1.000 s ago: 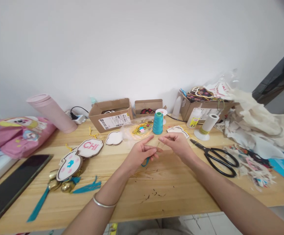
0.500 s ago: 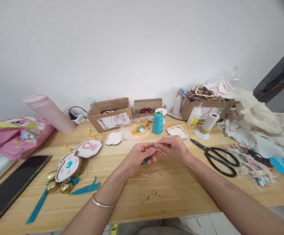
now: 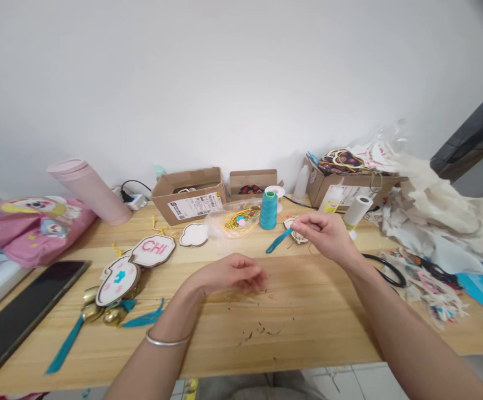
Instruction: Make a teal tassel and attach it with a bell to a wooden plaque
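My right hand [image 3: 320, 233] pinches one end of a small teal tassel [image 3: 278, 241], which hangs slanting down to the left above the table. My left hand [image 3: 235, 273] is low over the middle of the table, its fingers curled and smeared by motion. Behind the hands stands a teal thread spool [image 3: 268, 210]. A white cloud-shaped piece [image 3: 295, 229] lies partly hidden behind my right hand. Black scissors [image 3: 387, 269] are largely covered by my right wrist. To the left lie a CHI plaque [image 3: 153, 251], a flowered plaque [image 3: 119, 283] and brass bells [image 3: 114, 316] with teal tassels.
Cardboard boxes [image 3: 188, 194] line the wall. A pink bottle [image 3: 89, 191], a pink bag [image 3: 37, 228] and a phone [image 3: 25, 311] sit at the left. White cloth [image 3: 441, 205], fabric scraps [image 3: 433, 289] and a white roll [image 3: 358, 210] are at the right.
My hands have parted. The right one has moved right and up with the teal tassel, while the left has dropped slightly, away from it.
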`<state>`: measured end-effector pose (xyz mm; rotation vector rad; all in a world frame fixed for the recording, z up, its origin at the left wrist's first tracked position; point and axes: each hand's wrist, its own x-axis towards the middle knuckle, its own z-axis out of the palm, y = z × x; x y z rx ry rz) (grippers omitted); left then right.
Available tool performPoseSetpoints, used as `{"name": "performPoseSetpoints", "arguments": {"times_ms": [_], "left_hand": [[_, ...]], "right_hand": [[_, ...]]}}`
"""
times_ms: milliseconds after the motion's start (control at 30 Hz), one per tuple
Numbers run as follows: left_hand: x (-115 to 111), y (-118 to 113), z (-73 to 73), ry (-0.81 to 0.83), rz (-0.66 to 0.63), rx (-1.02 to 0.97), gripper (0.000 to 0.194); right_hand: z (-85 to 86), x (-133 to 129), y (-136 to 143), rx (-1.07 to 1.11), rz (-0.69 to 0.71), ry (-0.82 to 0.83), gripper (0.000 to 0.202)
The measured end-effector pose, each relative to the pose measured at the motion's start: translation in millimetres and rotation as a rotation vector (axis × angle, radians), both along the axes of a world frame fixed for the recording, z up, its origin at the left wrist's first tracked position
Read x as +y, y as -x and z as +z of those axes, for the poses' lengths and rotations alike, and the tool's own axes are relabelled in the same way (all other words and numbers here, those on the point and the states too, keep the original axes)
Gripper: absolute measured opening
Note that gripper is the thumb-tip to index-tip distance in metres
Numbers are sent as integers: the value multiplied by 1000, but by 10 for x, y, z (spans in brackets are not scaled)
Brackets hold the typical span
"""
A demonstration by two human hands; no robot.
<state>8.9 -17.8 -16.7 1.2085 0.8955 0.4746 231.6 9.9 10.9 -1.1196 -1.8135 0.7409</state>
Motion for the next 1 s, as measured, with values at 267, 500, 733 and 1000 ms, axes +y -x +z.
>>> {"name": "performPoseSetpoints", "arguments": {"times_ms": [267, 500, 733, 1000], "left_hand": [[14, -180, -30, -270, 327, -144, 35], [-51, -245, -36, -91, 142, -34, 33], [-17, -182, -40, 73, 192, -145, 37], [-18, -169, -91, 61, 128, -156, 34]], "right_hand": [[-36, -70, 177, -164, 193, -38, 26], [-265, -13, 208, -334, 258, -82, 20], [-147, 87, 45, -209, 149, 21, 41], [-151, 39, 100, 284, 227, 599, 38]]}}
